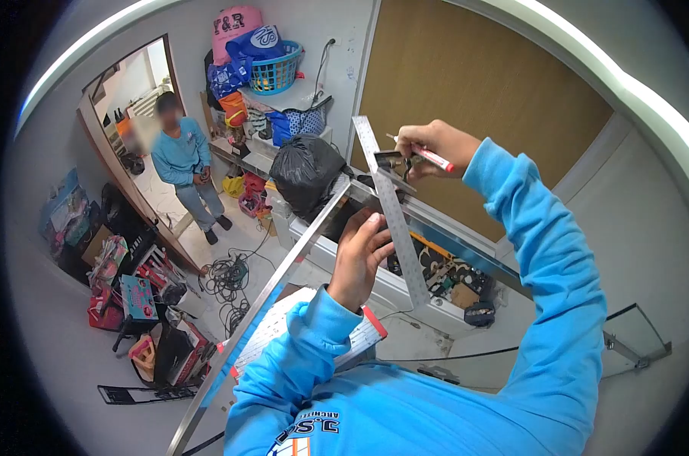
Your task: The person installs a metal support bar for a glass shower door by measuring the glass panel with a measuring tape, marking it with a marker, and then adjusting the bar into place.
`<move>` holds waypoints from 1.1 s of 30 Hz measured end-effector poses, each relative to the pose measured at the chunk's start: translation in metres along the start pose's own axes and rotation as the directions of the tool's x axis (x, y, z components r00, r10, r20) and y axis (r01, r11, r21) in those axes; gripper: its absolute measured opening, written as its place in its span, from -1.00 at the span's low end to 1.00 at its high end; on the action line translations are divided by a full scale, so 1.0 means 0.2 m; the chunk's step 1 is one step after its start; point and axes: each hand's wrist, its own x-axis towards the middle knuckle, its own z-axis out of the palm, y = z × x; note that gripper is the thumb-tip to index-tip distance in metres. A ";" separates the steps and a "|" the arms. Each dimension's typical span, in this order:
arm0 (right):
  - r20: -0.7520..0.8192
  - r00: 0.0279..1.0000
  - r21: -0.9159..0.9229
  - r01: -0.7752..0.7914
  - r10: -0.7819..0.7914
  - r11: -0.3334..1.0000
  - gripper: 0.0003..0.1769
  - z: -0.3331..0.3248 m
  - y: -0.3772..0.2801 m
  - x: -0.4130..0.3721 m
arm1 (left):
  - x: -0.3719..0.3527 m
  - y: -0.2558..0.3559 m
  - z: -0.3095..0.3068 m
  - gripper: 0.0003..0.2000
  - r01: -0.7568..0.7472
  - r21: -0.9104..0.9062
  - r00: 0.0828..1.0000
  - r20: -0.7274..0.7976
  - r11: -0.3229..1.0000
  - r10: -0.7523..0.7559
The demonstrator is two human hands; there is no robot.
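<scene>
Single view: head-worn camera, fisheye, dark round vignette at the frame edges. Faces forward and down from high up. Close range: square (396, 228) at centre, left hand (359, 254) on it, right hand (428, 148) with pen (434, 157) just above the square. Below the square, own blue sleeves (557, 304) fill the lower frame; left of the square, floor (63, 357) and doorway (143, 91) lie well beneath.

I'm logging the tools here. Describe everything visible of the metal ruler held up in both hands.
The metal ruler is a long, flat, silvery blade with fine markings, standing steeply and crossing a slanted metal bar. A dark head piece sits near its upper end. The left hand grips its middle; the right hand, holding a red-capped pen, steadies the head.
</scene>
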 end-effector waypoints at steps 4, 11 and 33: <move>0.060 0.997 0.078 0.042 -0.047 0.996 -0.59 0.03 -0.03 0.06 | 0.02 0.04 0.00 -0.58 0.005 -0.074 1.000 0.017 0.997 -0.004; 0.081 0.990 0.091 0.107 -0.115 0.990 -0.60 0.05 -0.04 0.11 | 0.06 0.07 -0.02 -0.57 0.028 -0.157 0.996 0.093 0.987 -0.014; 0.099 0.993 0.050 0.054 -0.059 0.997 -0.72 0.09 -0.07 0.07 | -0.31 0.12 0.13 -0.84 -0.257 0.576 0.940 -0.037 0.776 0.339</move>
